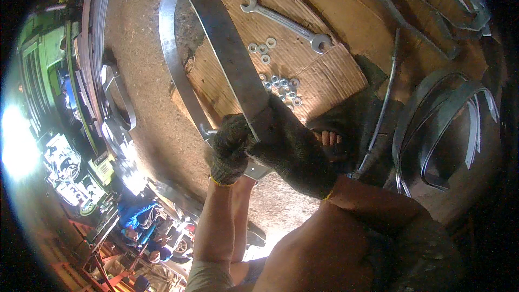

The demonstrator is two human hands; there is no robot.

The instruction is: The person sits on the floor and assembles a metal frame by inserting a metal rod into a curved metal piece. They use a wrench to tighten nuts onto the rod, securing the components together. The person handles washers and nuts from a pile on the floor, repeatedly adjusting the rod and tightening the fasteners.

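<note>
Both gloved hands, left hand and right hand, have fingers closed around the ends of the bent metal band, holding its loop steady above the cardboard sheet where nuts and wrench lie within reach.

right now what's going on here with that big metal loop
A person in dark knit gloves grips a bent metal band, a loop of flat strap, where its ends meet. The left hand and the right hand clasp it close together. Beyond it, on a cardboard sheet, lie a spanner and loose nuts. More bent straps lie to the right.
</note>
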